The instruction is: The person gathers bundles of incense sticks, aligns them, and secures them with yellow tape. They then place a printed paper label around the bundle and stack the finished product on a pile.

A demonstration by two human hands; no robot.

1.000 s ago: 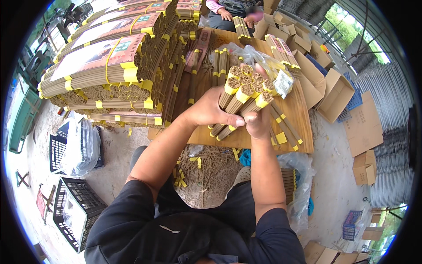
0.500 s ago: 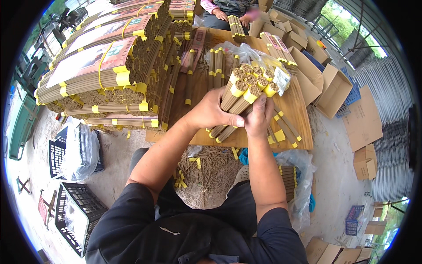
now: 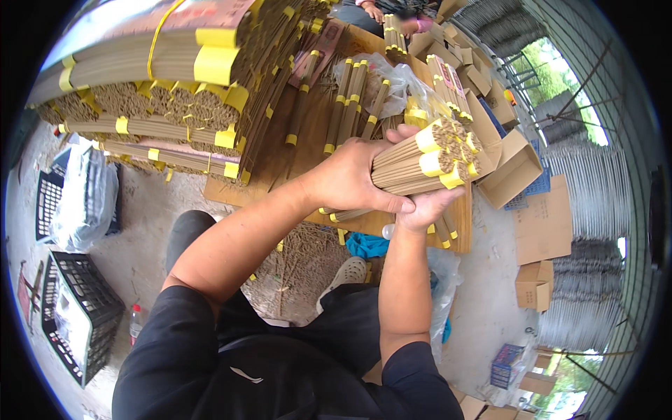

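I hold a cluster of incense stick bundles (image 3: 407,166) over the near right part of the table. Yellow paper bands wrap the bundles, and their ends point to the right. My left hand (image 3: 348,172) grips the cluster around its left side, the thumb along its lower edge. From below, my right hand (image 3: 428,208) cups the cluster near its banded end. More banded incense bundles (image 3: 348,105) lie on the wooden table (image 3: 278,183) beyond my hands. A few others show partly beneath the held cluster.
A tall stack of banded incense packs (image 3: 147,101) fills the table's left side. Clear plastic wrap (image 3: 399,78) lies behind the held cluster. Open cardboard boxes (image 3: 514,168) stand to the right, black plastic crates (image 3: 87,308) at left. Another person's hand (image 3: 372,11) is at the far side.
The cluster has tipped toward level, its banded ends turning right. My right hand has moved from the ends to underneath. The whole view has shifted.
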